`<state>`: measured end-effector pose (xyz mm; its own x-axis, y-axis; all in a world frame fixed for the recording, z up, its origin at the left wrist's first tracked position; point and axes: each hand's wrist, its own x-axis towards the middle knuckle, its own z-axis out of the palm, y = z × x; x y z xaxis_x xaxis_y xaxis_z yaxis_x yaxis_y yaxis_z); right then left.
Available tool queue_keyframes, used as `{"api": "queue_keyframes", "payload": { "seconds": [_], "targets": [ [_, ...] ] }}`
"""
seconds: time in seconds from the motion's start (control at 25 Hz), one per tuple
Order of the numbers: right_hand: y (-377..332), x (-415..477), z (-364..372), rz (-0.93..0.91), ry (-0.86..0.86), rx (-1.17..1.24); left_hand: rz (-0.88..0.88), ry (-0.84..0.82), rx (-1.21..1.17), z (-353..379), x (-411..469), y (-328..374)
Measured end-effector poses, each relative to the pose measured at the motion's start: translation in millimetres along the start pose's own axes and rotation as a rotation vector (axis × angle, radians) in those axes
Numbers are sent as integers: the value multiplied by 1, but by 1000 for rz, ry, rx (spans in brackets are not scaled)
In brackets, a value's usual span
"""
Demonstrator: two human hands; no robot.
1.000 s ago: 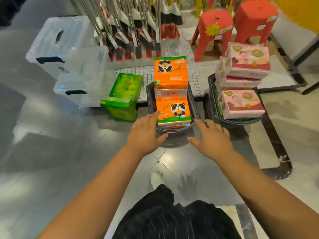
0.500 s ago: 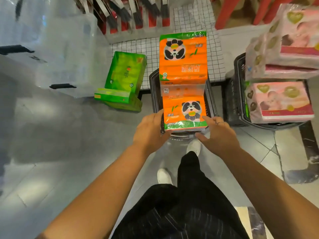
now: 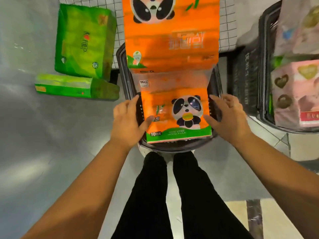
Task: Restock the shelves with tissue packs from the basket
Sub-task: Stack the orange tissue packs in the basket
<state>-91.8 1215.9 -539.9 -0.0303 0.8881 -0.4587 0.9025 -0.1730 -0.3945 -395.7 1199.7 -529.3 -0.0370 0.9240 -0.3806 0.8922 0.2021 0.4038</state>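
A black basket (image 3: 172, 147) stands on the floor at my feet. Two orange panda tissue packs are in it: a near pack (image 3: 174, 116) lying flat, and a far pack (image 3: 172, 40) standing higher behind it. My left hand (image 3: 126, 121) is closed on the near pack's left side, thumb on its top face, fingers down between pack and basket wall. My right hand (image 3: 227, 116) is at the pack's right side; its thumb touches the pack and its fingers are spread over the basket rim.
Two green tissue packs (image 3: 82, 42) (image 3: 74, 86) lie on the floor left of the basket. A second black basket (image 3: 259, 83) with pink tissue packs (image 3: 296, 90) stands at the right. A low wire-grid shelf (image 3: 227, 23) runs behind both baskets.
I have stepped and leaned closer over the basket. Both hands went from hovering in front of it to the two sides of the near orange pack.
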Motion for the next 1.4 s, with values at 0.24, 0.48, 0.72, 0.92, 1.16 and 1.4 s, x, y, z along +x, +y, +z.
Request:
{"api": "queue_keyframes", "payload": {
  "seconds": [0.24, 0.48, 0.72, 0.92, 1.16, 1.4],
  "targets": [
    [50, 67, 58, 33, -12, 35, -142, -2, -103, 83, 42, -50],
    [60, 94, 73, 99, -38, 183, -210, 115, -345, 107, 61, -61],
    [67, 100, 75, 79, 25, 325, -298, 48, -548, 110, 82, -77],
    [69, 108, 77, 194, 13, 415, -248, 101, -556, 121, 86, -94],
    [74, 115, 77, 175, 10, 478, -200, 148, -588, 127, 87, -96],
    [70, 109, 83, 196, 73, 531, -207, 181, -613, 119, 79, -87]
  ]
}}
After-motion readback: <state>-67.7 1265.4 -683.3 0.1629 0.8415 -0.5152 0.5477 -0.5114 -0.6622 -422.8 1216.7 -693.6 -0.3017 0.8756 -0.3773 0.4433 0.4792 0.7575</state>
